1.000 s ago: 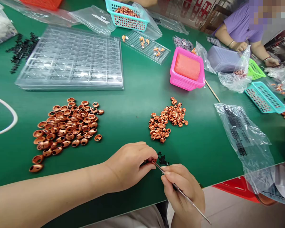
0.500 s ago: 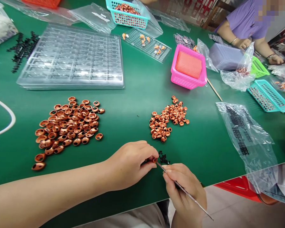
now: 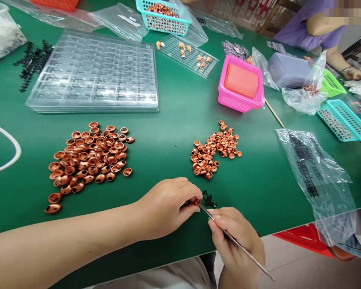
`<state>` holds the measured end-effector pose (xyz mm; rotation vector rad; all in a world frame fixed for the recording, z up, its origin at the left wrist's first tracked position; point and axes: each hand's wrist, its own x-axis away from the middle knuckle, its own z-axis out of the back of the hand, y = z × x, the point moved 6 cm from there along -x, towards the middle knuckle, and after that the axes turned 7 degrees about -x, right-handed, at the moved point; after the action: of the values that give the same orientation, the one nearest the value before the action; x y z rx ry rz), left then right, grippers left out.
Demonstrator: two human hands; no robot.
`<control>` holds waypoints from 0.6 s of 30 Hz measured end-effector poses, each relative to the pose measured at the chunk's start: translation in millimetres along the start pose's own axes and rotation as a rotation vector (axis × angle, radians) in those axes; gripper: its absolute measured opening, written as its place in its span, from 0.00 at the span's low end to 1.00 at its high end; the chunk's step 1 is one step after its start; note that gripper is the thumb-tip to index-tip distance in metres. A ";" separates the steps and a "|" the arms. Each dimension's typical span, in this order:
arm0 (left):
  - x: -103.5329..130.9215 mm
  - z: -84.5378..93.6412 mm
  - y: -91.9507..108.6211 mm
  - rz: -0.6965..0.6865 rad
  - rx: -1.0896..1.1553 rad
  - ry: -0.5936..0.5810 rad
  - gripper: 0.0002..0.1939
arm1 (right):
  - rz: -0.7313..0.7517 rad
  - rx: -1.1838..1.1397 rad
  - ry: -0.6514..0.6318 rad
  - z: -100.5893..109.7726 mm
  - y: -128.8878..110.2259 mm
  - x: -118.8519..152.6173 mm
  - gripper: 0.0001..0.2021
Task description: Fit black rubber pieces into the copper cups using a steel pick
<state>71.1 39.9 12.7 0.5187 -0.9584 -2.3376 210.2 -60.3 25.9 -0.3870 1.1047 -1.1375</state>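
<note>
Between its thumb and fingers, my left hand (image 3: 168, 210) pinches a small copper-coloured cup-shaped piece (image 3: 197, 202), mostly covered by the fingertips. My right hand (image 3: 240, 241) grips a thin metal rod (image 3: 243, 251) like a pen, and the rod's tip meets the piece. Just beyond the fingertips lies a little cluster of tiny black parts (image 3: 209, 199). Farther off sits a pile of small copper-coloured pieces (image 3: 206, 156). Over my left forearm spreads a heap of larger copper-coloured hollow pieces (image 3: 90, 160) with holes in them.
Clear plastic trays (image 3: 99, 76) are stacked at the back left, beside black sprue parts (image 3: 33, 60). A pink basket (image 3: 241, 104) holds an orange-red block. A clear bag (image 3: 315, 172) of black parts overhangs the table edge at right. Across the table a person in a purple sleeve (image 3: 295, 24) sits.
The view has shifted slightly, so the table's things appear a little farther right. My hands keep the same hold on piece and rod. The co-worker's near arm has lifted.
</note>
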 end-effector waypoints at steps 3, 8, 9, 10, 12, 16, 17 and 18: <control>-0.4 0.3 -0.4 0.001 -0.002 -0.004 0.03 | 0.001 -0.002 0.001 -0.1 -0.3 0.2 0.16; -1.1 0.7 0.5 0.001 -0.004 -0.003 0.02 | 0.010 0.009 0.006 -0.5 -1.2 -2.1 0.17; -1.2 0.5 0.7 0.002 -0.004 -0.006 0.02 | 0.011 0.011 0.003 -0.7 -1.3 -2.6 0.17; -1.3 0.4 0.8 0.004 -0.005 -0.008 0.02 | 0.014 0.013 0.000 -0.9 -1.4 -3.0 0.17; -1.4 0.4 1.0 0.004 -0.005 -0.010 0.02 | 0.014 0.012 -0.002 -0.8 -1.4 -3.3 0.17; -0.7 0.1 0.5 -0.004 -0.006 -0.002 0.02 | 0.005 0.027 -0.001 0.2 -0.6 -1.7 0.16; -0.4 -0.3 0.2 -0.009 -0.006 0.001 0.02 | 0.004 0.031 -0.004 0.1 -0.4 -1.2 0.15; 0.0 -0.8 -0.2 -0.017 -0.006 0.006 0.02 | -0.001 0.033 -0.006 0.0 0.0 -0.6 0.15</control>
<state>71.5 39.6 12.0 0.5336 -0.9474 -2.3518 210.2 -59.8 26.2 -0.3651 1.0793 -1.1530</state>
